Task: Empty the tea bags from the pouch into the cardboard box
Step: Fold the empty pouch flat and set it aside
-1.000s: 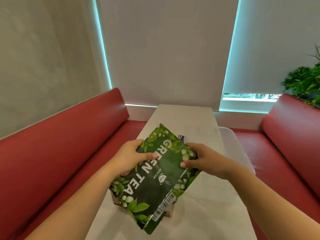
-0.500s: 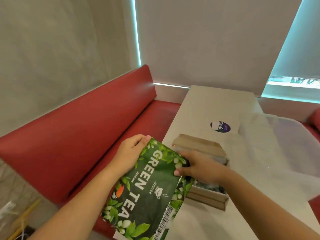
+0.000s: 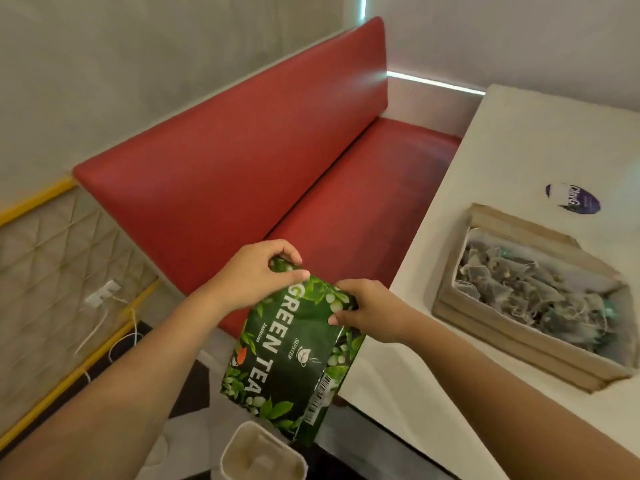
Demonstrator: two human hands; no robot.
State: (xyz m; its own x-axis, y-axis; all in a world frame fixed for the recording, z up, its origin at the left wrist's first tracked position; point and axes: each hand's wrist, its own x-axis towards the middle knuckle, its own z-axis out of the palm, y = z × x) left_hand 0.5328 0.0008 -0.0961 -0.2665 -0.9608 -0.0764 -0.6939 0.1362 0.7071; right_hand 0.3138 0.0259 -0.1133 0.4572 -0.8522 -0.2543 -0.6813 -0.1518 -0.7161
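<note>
The green tea pouch (image 3: 287,358) hangs past the table's left edge, over the gap by the bench. My left hand (image 3: 256,275) pinches its upper left corner and my right hand (image 3: 367,310) grips its upper right edge. The open cardboard box (image 3: 491,337) stands on the white table (image 3: 433,410) to the right, holding several tea bags (image 3: 533,292). Both hands are well left of the box.
A red bench (image 3: 277,161) runs along the wall on the left. A beige bin (image 3: 263,455) stands on the floor below the pouch. A purple round sticker (image 3: 571,199) lies on the table behind the box. A white cable (image 3: 100,306) hangs at the left.
The pouch and both hands have moved left, from over the box and table to beyond the table's edge. The view has swung left and down, and the box's tea bags now show.
</note>
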